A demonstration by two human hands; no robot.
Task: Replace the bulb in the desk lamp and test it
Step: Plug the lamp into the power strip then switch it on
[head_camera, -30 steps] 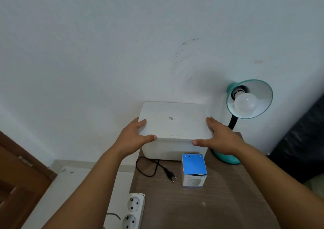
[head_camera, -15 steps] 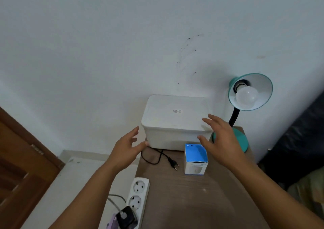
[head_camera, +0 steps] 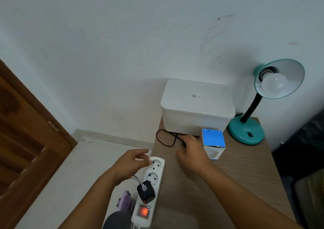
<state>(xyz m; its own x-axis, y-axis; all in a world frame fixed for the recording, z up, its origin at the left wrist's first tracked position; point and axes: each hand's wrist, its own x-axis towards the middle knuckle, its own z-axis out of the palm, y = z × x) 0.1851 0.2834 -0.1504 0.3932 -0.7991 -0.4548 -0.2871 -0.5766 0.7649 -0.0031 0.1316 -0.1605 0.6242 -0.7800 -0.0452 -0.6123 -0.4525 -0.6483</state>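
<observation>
Right hand on lamp cord

Desk lamp: teal round base, black gooseneck, teal shade tilted toward camera. Stands upright at table's far right corner. White globe bulb seated in socket, unlit. Blue-and-white bulb box upright, just left of lamp base. Black cord looped on tabletop.
</observation>
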